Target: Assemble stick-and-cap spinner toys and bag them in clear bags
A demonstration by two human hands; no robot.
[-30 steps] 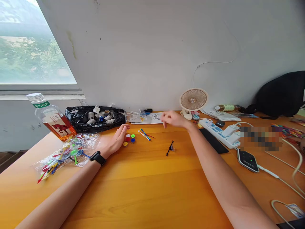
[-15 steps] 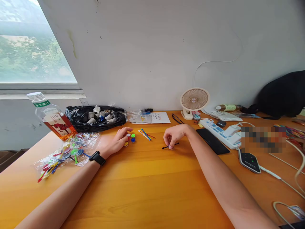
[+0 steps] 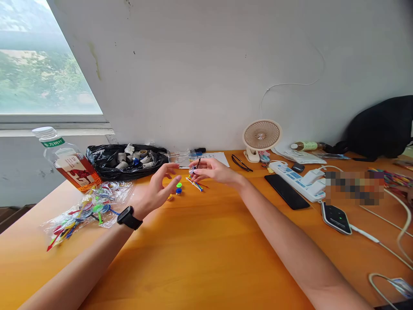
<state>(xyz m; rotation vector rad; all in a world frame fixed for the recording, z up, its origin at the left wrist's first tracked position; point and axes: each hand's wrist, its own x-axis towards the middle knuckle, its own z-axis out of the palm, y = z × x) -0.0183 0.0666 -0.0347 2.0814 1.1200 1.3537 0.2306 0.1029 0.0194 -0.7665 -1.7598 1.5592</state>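
Note:
Between the fingertips and thumb of my right hand is a small arrow spinner, with a pale round base and a dark thin pointer sticking up. My left hand is raised over the table with its fingers apart, holding nothing. Close to its thumb lie small round pieces: a green one, a blue one and a yellow one. Some others may be hidden behind my left hand. Several thin coloured arrow pointers lie loose just below the spinner.
At left, a clear bag of spinner parts lies near a tea bottle and a black bag of pipe fittings. A fan, a power strip, a black phone-like slab and a cabled device are at right.
My right hand has lifted the black spinner off the table and brought it left, near my left hand. My left hand has risen from the round pieces and opened wider.

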